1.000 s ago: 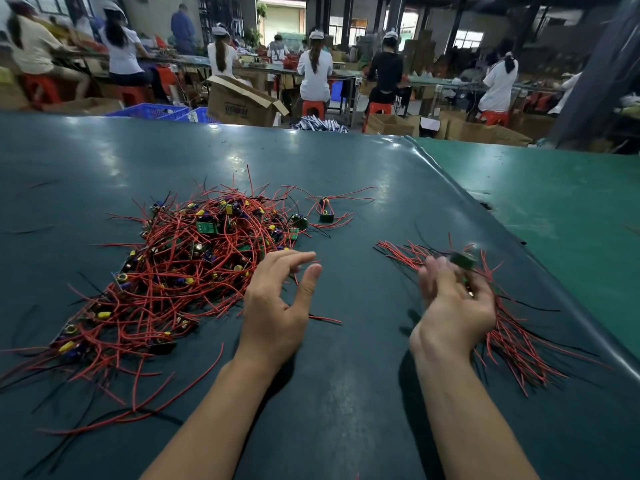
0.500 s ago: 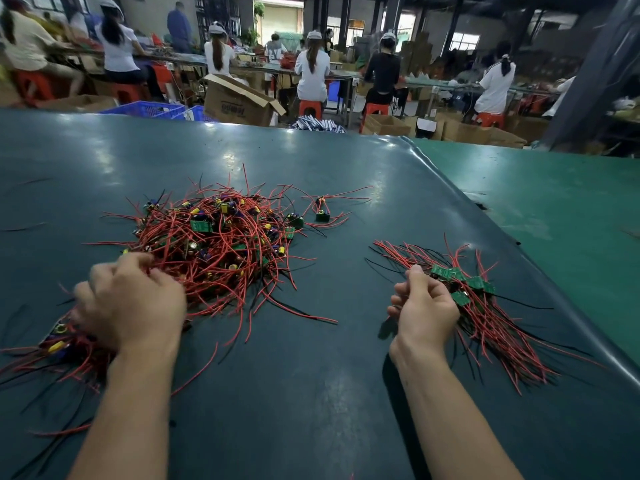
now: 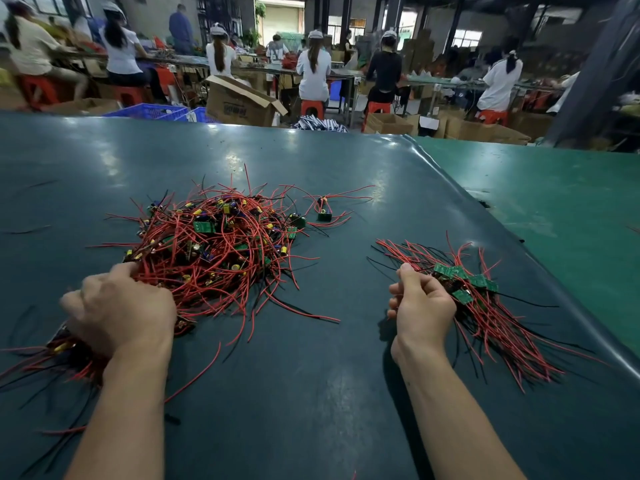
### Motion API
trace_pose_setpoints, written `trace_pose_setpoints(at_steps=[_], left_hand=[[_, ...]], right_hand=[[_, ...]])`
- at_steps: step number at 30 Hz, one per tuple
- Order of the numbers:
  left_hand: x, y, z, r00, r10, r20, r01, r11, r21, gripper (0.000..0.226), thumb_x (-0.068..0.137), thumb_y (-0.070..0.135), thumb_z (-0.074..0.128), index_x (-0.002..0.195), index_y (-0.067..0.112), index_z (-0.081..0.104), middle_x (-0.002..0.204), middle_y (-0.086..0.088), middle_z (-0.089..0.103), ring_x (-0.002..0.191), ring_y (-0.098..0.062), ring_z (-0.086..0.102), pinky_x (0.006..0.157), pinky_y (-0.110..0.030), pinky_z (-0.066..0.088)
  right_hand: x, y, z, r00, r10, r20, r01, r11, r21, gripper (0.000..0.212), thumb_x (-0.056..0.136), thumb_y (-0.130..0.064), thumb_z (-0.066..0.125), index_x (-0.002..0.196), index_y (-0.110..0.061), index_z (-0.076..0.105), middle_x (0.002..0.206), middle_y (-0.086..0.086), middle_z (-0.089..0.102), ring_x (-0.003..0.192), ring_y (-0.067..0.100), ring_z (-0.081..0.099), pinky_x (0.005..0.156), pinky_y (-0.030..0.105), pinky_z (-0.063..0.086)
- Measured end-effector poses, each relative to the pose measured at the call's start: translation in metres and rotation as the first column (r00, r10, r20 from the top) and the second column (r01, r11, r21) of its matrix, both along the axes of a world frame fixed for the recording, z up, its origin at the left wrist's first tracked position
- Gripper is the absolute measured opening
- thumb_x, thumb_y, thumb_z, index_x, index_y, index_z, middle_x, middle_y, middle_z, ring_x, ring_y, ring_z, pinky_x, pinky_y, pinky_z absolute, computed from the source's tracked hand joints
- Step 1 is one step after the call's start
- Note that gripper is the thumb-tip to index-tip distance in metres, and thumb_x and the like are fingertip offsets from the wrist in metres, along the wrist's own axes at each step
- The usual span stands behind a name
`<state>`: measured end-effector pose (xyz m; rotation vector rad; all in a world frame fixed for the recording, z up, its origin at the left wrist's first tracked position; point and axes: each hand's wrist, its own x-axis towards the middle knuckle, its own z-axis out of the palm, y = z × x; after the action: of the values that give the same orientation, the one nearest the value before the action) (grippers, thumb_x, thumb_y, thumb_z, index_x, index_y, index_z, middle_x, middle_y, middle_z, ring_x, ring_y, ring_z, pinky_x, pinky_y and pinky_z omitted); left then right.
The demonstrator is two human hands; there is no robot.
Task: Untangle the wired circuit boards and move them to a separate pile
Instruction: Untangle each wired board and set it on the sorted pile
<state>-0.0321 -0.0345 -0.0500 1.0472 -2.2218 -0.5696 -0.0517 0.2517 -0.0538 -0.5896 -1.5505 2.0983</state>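
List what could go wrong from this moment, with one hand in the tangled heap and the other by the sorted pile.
1. The left hand grips deep in the tangled heap; pulling may drag several boards along or strain a wire.
2. The sorted pile lies close to the mat's raised edge; its wires could slide over.
3. The right hand rests against that pile and may ruffle its aligned wires.

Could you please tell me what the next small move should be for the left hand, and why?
Probably lift one board clear: the left hand grips the near edge of the tangled pile, while the sorted pile lies apart by the right hand.
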Motion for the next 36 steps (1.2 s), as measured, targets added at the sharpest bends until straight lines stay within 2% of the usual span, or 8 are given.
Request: trace_pose_setpoints(at_steps=[7,12,17,20,24,27,30,36], left_hand=[[0.0,0.016,0.006,0.925,-0.122,-0.359,0.083,0.989,-0.122,0.036,0.088,0.004,0.062,0.123,0.012,0.066,0.109,-0.025,0.068,0.103,-0.045,0.052,0.08,-0.05,0.045],[0.005,0.041,0.015,0.631,-0.531,-0.566,0.159,0.802,-0.576,0.02,0.096,0.006,0.06,0.113,0.007,0.07,0.113,-0.008,0.07,0.096,-0.032,0.054,0.084,-0.027,0.04],[0.01,0.115,0.006,0.342,-0.856,-0.389,0.472,0.514,-0.716,0.032,0.087,-0.006,0.066,0.117,0.003,0.068,0.108,-0.01,0.064,0.1,-0.027,0.057,0.088,-0.039,0.045],[0.005,0.13,0.0,0.272,-0.909,-0.317,0.56,0.417,-0.716,0.02,0.085,-0.003,0.07,0.104,0.001,0.071,0.099,-0.013,0.067,0.093,-0.027,0.059,0.081,-0.041,0.05],[0.0,0.126,-0.006,0.23,-0.926,-0.3,0.696,0.372,-0.615,0.016,0.081,-0.004,0.072,0.097,0.001,0.072,0.096,-0.011,0.067,0.09,-0.03,0.063,0.081,-0.043,0.053],[0.002,0.122,-0.006,0.358,-0.847,-0.394,0.722,0.518,-0.458,0.02,0.079,0.002,0.069,0.099,0.003,0.069,0.099,-0.009,0.064,0.094,-0.026,0.059,0.086,-0.039,0.049],[0.003,0.12,-0.003,0.466,-0.725,-0.507,0.701,0.652,-0.289,0.008,0.085,0.016,0.066,0.083,0.008,0.064,0.078,-0.001,0.061,0.07,-0.018,0.056,0.066,-0.033,0.049],[0.006,0.131,-0.007,0.496,-0.714,-0.493,0.854,0.503,0.132,0.046,0.09,0.055,0.054,0.073,0.016,0.07,0.061,0.004,0.068,0.05,-0.008,0.06,0.053,-0.026,0.047]], right_hand=[[-0.001,-0.001,0.0,1.0,0.0,0.008,0.0,1.0,0.004,0.023,0.092,-0.023,0.066,0.074,-0.012,0.058,0.05,-0.007,0.057,0.04,0.005,0.046,0.038,0.019,0.038],[0.002,-0.003,0.005,0.972,0.232,0.025,-0.233,0.97,0.074,0.018,0.093,-0.018,0.064,0.076,-0.011,0.062,0.055,-0.004,0.06,0.04,0.005,0.047,0.036,0.018,0.034],[0.015,-0.018,0.012,0.558,0.83,0.011,-0.828,0.558,-0.066,0.041,0.083,-0.053,0.059,0.086,-0.015,0.075,0.079,0.005,0.07,0.055,0.013,0.06,0.038,0.018,0.034],[0.015,-0.017,0.012,0.536,0.842,-0.054,-0.84,0.526,-0.131,0.04,0.077,-0.057,0.061,0.087,-0.02,0.071,0.082,0.003,0.068,0.059,0.014,0.062,0.039,0.019,0.035],[0.014,-0.016,0.011,0.683,0.726,-0.078,-0.729,0.672,-0.129,0.017,0.08,-0.033,0.068,0.089,-0.018,0.071,0.081,0.001,0.069,0.057,0.012,0.061,0.039,0.018,0.039],[0.011,-0.014,0.01,0.781,0.621,-0.073,-0.625,0.779,-0.058,0.009,0.089,-0.015,0.065,0.084,-0.016,0.073,0.077,0.0,0.071,0.057,0.011,0.062,0.039,0.018,0.041],[0.012,-0.014,0.011,0.825,0.556,-0.102,-0.554,0.831,0.058,0.009,0.091,-0.009,0.064,0.089,-0.011,0.072,0.081,-0.002,0.073,0.061,0.014,0.066,0.041,0.019,0.045],[0.016,-0.016,0.015,0.801,0.57,-0.181,-0.558,0.822,0.118,0.016,0.091,0.001,0.061,0.093,-0.01,0.073,0.081,0.002,0.073,0.067,0.013,0.068,0.045,0.022,0.05]])
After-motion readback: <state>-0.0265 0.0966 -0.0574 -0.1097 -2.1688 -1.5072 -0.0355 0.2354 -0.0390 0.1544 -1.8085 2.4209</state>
